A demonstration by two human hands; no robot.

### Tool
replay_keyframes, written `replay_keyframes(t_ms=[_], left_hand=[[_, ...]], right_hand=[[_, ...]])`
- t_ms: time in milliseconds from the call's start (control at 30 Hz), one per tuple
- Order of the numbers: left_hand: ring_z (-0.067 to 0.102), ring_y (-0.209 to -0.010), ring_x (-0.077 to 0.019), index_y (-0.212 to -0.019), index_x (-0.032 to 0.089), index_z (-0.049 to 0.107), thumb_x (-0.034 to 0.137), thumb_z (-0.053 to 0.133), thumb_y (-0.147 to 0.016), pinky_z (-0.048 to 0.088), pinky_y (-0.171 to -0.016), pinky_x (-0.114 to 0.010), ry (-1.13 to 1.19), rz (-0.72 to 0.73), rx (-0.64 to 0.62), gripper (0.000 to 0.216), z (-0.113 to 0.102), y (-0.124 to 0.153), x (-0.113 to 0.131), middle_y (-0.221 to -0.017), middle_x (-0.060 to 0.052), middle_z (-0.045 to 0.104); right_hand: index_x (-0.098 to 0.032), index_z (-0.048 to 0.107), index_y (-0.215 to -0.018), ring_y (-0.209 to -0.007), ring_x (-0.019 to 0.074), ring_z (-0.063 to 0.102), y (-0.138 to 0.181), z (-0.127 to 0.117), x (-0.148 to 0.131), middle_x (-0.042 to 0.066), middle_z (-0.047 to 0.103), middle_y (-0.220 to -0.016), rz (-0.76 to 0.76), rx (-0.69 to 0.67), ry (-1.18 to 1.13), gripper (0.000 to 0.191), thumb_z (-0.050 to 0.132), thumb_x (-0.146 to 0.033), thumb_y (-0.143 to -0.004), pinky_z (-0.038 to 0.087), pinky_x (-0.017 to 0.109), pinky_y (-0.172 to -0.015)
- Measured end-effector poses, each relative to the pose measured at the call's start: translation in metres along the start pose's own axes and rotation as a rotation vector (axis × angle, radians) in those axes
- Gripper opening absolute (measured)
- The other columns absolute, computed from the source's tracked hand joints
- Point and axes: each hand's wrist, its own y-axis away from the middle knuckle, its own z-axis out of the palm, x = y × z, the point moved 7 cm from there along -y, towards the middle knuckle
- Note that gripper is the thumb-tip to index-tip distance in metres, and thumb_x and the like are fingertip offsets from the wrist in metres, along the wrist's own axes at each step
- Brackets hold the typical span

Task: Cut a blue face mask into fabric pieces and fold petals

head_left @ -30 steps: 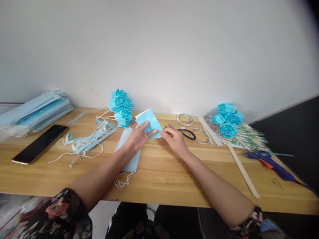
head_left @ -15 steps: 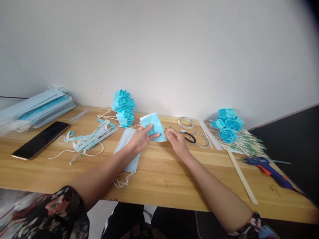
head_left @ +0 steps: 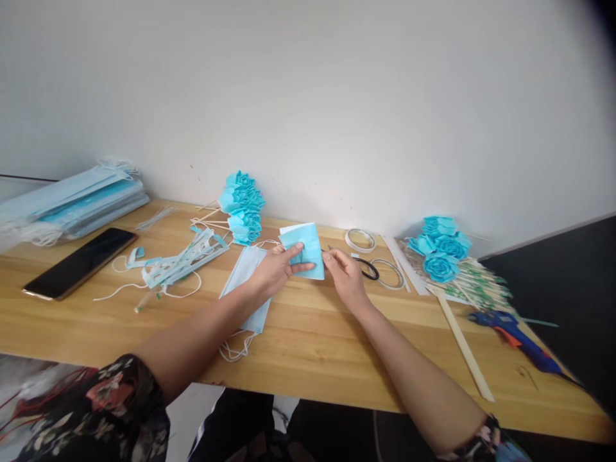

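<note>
My left hand [head_left: 282, 262] is closed on a folded piece of blue mask fabric [head_left: 308, 247], with the thumb on its front. At the fabric's right edge, my right hand [head_left: 345, 273] has its thumb and forefinger pinched together; what lies between them is too small to make out. Black-handled scissors [head_left: 370, 271] lie on the table just behind the right hand, partly hidden by it. Under my left wrist is a flat blue face mask [head_left: 257, 314] with white ear loops.
Blue fabric flowers stand at the left [head_left: 243, 205] and right [head_left: 441, 247]. A mask stack [head_left: 81, 199], a phone [head_left: 81, 263] and cut mask strips [head_left: 185, 263] are on the left. Tape rolls [head_left: 360, 240], a wooden strip [head_left: 464, 346] and a blue glue gun [head_left: 520, 340] are on the right.
The folded fabric has shifted slightly right and down and turned more upright. Both hands moved with it, the right one still pinched at its edge.
</note>
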Motion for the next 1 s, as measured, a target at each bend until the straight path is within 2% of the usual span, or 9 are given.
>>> replay_keyframes(t_ms=[100, 233, 367, 533, 667, 767, 900, 1000], left_hand=[[0.068, -0.079, -0.0173, -0.093, 0.012, 0.07, 0.024, 0.074, -0.075, 0.06, -0.076, -0.035, -0.052, 0.01, -0.018, 0.022, 0.003, 0.002, -0.001, -0.089, -0.006, 0.072], [0.068, -0.082, -0.0196, -0.096, 0.011, 0.071, 0.028, 0.076, -0.073, 0.059, -0.074, -0.035, -0.128, 0.018, -0.052, 0.028, 0.007, 0.003, -0.003, -0.092, -0.009, 0.072], [0.068, -0.081, -0.0194, -0.093, 0.011, 0.072, 0.03, 0.076, -0.072, 0.059, -0.073, -0.035, -0.156, 0.014, -0.053, 0.028, 0.007, 0.004, -0.003, -0.093, -0.009, 0.072], [0.067, -0.08, -0.0205, -0.089, 0.011, 0.073, 0.035, 0.078, -0.069, 0.059, -0.071, -0.035, -0.187, 0.007, -0.01, 0.032, 0.005, 0.004, -0.002, -0.09, -0.01, 0.072], [0.066, -0.077, -0.0206, -0.088, 0.009, 0.074, 0.038, 0.079, -0.066, 0.059, -0.068, -0.035, -0.27, -0.002, -0.003, 0.036, 0.007, 0.006, -0.004, -0.087, -0.01, 0.072], [0.066, -0.076, -0.021, -0.091, 0.009, 0.074, 0.039, 0.079, -0.065, 0.058, -0.069, -0.036, -0.333, -0.006, -0.028, 0.04, 0.011, 0.007, -0.005, -0.087, -0.01, 0.073], [0.067, -0.075, -0.0208, -0.09, 0.011, 0.074, 0.04, 0.079, -0.064, 0.058, -0.073, -0.037, -0.412, 0.005, -0.055, 0.04, 0.013, 0.008, -0.005, -0.086, -0.009, 0.073], [0.067, -0.072, -0.0205, -0.085, 0.011, 0.075, 0.042, 0.079, -0.064, 0.057, -0.073, -0.037, -0.465, 0.008, -0.064, 0.038, 0.011, 0.006, -0.005, -0.081, -0.007, 0.072]], right_hand=[[-0.019, 0.055, -0.074, -0.061, 0.0119, 0.047, 0.0, -0.002, -0.001, -0.003, 0.052, -0.065, 0.004, 0.024, -0.037, 0.029, 0.054, -0.045, -0.088, 0.037, 0.023, -0.057], [-0.019, 0.056, -0.074, -0.065, 0.0127, 0.051, 0.001, -0.004, -0.003, -0.003, 0.056, -0.069, -0.033, 0.087, 0.029, 0.025, 0.061, -0.042, -0.084, 0.04, 0.024, -0.062], [-0.019, 0.057, -0.073, -0.061, 0.0122, 0.05, 0.002, -0.006, -0.004, -0.003, 0.056, -0.065, -0.043, 0.12, 0.083, 0.026, 0.058, -0.04, -0.087, 0.039, 0.023, -0.06], [-0.019, 0.057, -0.074, -0.062, 0.0127, 0.05, 0.001, -0.005, -0.004, -0.002, 0.056, -0.066, -0.013, 0.086, 0.017, 0.027, 0.053, -0.041, -0.09, 0.039, 0.023, -0.06], [-0.019, 0.059, -0.087, -0.069, 0.0138, 0.053, 0.0, -0.006, -0.006, -0.001, 0.06, -0.076, -0.022, 0.084, -0.086, 0.022, 0.057, -0.042, -0.086, 0.042, 0.024, -0.064], [-0.019, 0.057, -0.076, -0.061, 0.0114, 0.047, 0.001, -0.011, -0.008, -0.003, 0.053, -0.066, -0.037, 0.147, -0.029, 0.023, 0.06, -0.04, -0.084, 0.038, 0.023, -0.058], [-0.019, 0.05, -0.065, -0.054, 0.0096, 0.038, 0.004, -0.015, -0.011, -0.005, 0.042, -0.058, -0.06, 0.217, 0.042, 0.03, 0.055, -0.038, -0.088, 0.032, 0.023, -0.054], [-0.019, 0.051, -0.062, -0.053, 0.0099, 0.04, 0.003, -0.017, -0.013, -0.005, 0.042, -0.056, -0.069, 0.228, 0.053, 0.034, 0.053, -0.039, -0.089, 0.034, 0.023, -0.054]])
